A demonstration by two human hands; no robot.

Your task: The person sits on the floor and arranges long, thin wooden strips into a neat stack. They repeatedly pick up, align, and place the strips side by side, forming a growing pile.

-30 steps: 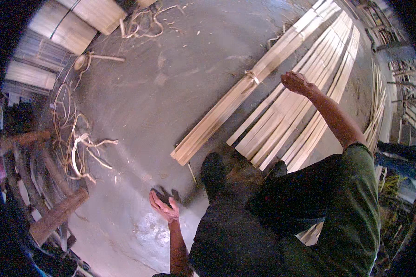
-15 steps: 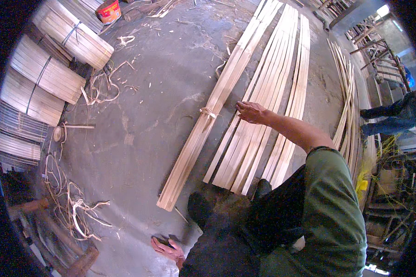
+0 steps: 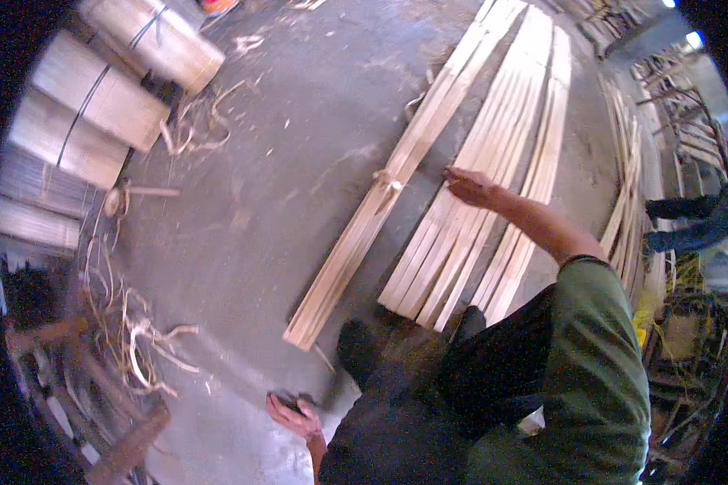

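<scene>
My right hand (image 3: pixel 473 188) reaches across a spread of long pale wooden strips (image 3: pixel 429 271). Its fingers are closed at the left edge of the spread, around the outermost strip; the fingertips are partly blurred. To the left lies a narrower bundle of strips (image 3: pixel 340 267), bound near its middle with a light tie (image 3: pixel 388 183). Low in the view, beside my dark-clad leg, my left hand (image 3: pixel 298 419) hangs away from the strips. Its fingers curl about something small and dark that I cannot make out.
Tied bundles of slats (image 3: pixel 101 89) stand at the left, with loose fibre strands (image 3: pixel 141 347) near them. A wooden frame (image 3: pixel 129 444) is at lower left. More strips (image 3: pixel 623 178) lean at the right, near another person's dark-trousered legs (image 3: pixel 683 222).
The leftmost loose strip, formerly separated by a gap, now lies against the others, with my right hand at its edge. The whole view has shifted slightly; my left hand stays low.
</scene>
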